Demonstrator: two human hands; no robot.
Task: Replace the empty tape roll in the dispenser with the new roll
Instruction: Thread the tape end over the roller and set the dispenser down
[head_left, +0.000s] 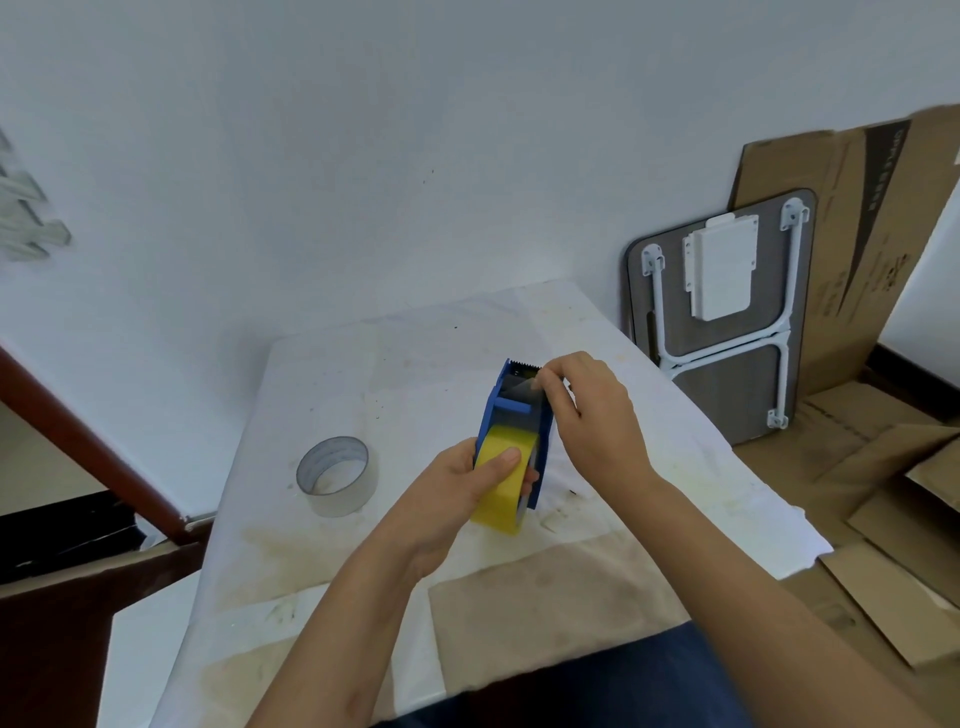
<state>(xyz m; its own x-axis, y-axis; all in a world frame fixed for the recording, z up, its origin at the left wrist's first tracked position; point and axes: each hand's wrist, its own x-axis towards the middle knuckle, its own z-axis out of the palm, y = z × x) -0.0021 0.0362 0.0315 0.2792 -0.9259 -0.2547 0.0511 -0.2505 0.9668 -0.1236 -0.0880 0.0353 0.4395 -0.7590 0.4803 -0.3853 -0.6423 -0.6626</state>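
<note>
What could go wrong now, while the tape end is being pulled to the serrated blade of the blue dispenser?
1. The right hand pinches the tape right beside the serrated blade; a slip could scratch the fingertips.
2. The left hand steadies the yellow roll in the blue dispenser held above the table; the thumb pressing the roll may stop it turning, so the tape could tear.

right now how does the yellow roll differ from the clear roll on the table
The yellow roll sits in the blue dispenser, gripped by the left hand; the clear roll lies loose on the table, untouched. The yellow roll is opaque and thick with tape; the clear roll looks like a thin, see-through ring. The yellow roll stands on edge, while the clear roll lies flat with its hole facing up. The right hand pinches tape near the dispenser's toothed end. Both are rings of similar width.
</note>
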